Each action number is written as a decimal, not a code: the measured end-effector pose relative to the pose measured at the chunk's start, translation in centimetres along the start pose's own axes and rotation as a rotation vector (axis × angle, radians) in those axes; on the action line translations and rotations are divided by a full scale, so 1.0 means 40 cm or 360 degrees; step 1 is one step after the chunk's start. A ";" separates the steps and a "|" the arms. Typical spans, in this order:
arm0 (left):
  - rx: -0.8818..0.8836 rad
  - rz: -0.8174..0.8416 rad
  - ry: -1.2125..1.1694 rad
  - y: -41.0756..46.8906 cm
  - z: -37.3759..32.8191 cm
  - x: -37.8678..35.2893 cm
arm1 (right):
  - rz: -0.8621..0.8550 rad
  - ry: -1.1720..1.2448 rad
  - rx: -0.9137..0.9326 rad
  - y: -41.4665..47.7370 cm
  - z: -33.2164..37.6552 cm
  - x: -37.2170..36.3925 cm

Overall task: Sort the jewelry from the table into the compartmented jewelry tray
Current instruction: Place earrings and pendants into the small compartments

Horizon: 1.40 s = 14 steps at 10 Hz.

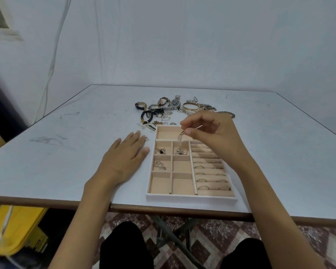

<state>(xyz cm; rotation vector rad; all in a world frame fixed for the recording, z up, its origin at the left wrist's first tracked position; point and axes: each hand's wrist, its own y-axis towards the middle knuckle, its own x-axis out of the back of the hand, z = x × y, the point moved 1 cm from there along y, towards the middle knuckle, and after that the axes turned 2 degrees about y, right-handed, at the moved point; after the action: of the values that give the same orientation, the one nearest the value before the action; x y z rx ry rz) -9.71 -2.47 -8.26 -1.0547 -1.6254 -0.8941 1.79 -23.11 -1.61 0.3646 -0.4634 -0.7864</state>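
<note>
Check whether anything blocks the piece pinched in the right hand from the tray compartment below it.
Nothing visible does. The right hand pinches a thin dangling piece right above an open compartment of the tray, which already holds some jewelry but has room. The left hand lies flat on the table beside the tray.

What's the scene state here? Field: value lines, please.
left hand: flat on the table, left of the tray, holds nothing
right hand: pinches a small dangling piece above the tray
dangling piece: hangs over a far small compartment that already holds pieces; contact unclear
tray: slots on its right carry rings; three small compartments hold pieces
unsorted pile: watches, bangles and chains beyond the tray's far edge
</note>
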 end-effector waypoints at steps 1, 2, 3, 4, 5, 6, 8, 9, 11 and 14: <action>0.0010 0.0042 0.0051 0.001 -0.003 0.002 | 0.0045 0.0027 -0.0002 -0.020 0.008 -0.001; 0.0014 0.0046 0.0068 0.002 -0.003 0.001 | 0.0113 -0.0005 -0.0043 -0.036 0.016 -0.002; 0.0010 0.0028 0.0056 0.002 0.000 0.000 | 0.0229 -0.0168 -0.0066 -0.045 0.020 -0.009; 0.0005 0.0015 0.0033 0.001 0.001 -0.001 | 0.0285 -0.0312 -0.0115 -0.052 0.016 -0.018; 0.0005 0.0012 0.0021 0.003 0.004 -0.002 | 0.0337 -0.0508 -0.0099 -0.054 0.016 -0.029; 0.0005 0.0015 0.0023 0.004 0.004 -0.002 | 0.0416 -0.0742 -0.0078 -0.053 0.013 -0.041; 0.0004 0.0011 0.0017 0.004 0.005 -0.002 | 0.0473 -0.1119 -0.0133 -0.056 0.017 -0.065; 0.0002 0.0007 0.0016 0.004 0.005 -0.002 | 0.0508 -0.1150 -0.0145 -0.056 0.012 -0.073; 0.0007 0.0003 0.0014 0.003 0.004 -0.001 | 0.0511 -0.1012 -0.0138 -0.057 0.008 -0.064; 0.0009 -0.0001 -0.0003 0.001 0.001 0.001 | -0.0068 -0.0716 -0.0259 0.049 -0.100 0.053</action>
<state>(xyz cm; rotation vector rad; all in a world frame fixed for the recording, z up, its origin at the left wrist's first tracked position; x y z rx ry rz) -9.70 -2.42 -8.24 -1.0514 -1.6292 -0.8888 6.34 -22.86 -3.48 0.0418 -0.8082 -0.9439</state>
